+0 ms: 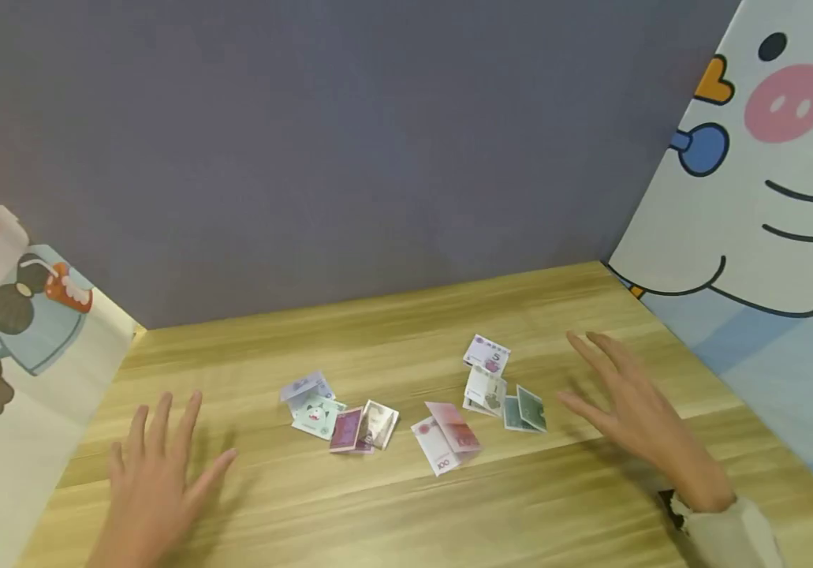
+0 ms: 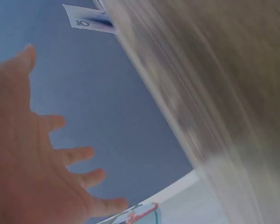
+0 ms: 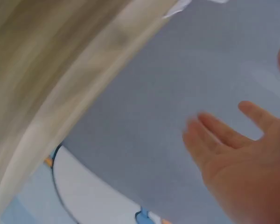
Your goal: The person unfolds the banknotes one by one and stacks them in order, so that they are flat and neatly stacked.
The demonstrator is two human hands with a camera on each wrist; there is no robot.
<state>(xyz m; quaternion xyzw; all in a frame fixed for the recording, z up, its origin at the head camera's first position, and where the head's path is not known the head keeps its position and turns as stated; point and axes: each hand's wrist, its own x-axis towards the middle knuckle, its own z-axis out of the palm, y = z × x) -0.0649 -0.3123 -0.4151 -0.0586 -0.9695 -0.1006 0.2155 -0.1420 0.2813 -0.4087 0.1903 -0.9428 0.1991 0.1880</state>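
Note:
Small folded banknotes lie in two loose groups on the wooden table. In the head view the left group has a blue-violet note [image 1: 304, 386], a pale green note [image 1: 318, 416], a purple note [image 1: 345, 431] and a brownish note [image 1: 379, 424]. To the right lie a red 100 note [image 1: 459, 428], a pale violet 5 note [image 1: 486, 353], a grey-green note [image 1: 484, 390] and a dark green note [image 1: 532, 410]. My left hand [image 1: 154, 481] hovers left of the notes, fingers spread, holding nothing. Right of the dark green note, my right hand [image 1: 636, 414] is raised, fingers extended and nothing in them.
The wooden tabletop [image 1: 292, 513] ends at a grey upright panel [image 1: 378, 158] behind. Cartoon-printed walls stand on both sides, a bear-like figure [image 1: 9, 292] at left and a white pig-nosed figure [image 1: 732, 229] at right.

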